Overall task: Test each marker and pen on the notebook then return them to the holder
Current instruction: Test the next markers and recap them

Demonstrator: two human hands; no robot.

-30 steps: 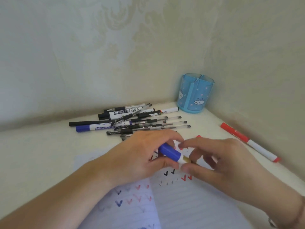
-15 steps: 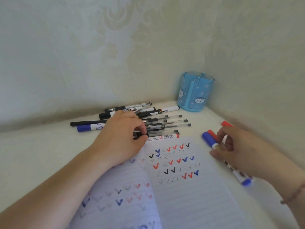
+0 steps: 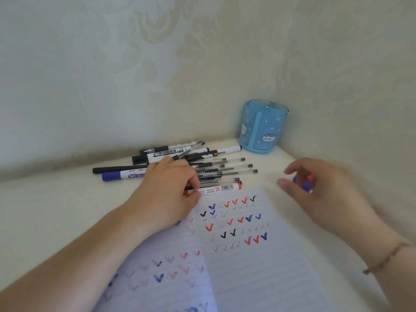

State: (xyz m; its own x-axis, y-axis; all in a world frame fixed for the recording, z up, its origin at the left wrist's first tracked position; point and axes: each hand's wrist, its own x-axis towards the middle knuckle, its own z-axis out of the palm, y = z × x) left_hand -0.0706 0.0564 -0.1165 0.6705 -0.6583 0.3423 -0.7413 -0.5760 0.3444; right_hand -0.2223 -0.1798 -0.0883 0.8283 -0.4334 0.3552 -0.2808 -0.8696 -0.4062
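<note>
Testing moves on: left hand [image 3: 171, 194] now pinches a red marker [image 3: 216, 189] from the pile; right hand [image 3: 319, 190], blurred, has set the blue marker [image 3: 300, 182] down, fingers loosely curled over it.

I see a pale tabletop [image 3: 45, 221] that runs back into a corner. Behind it stands a cream wall [image 3: 112, 75] with a faint raised floral pattern, and a second wall [image 3: 360, 86] of the same paper closes off the right side. A thin beaded bracelet [image 3: 387, 258] sits on the wrist at lower right.
</note>
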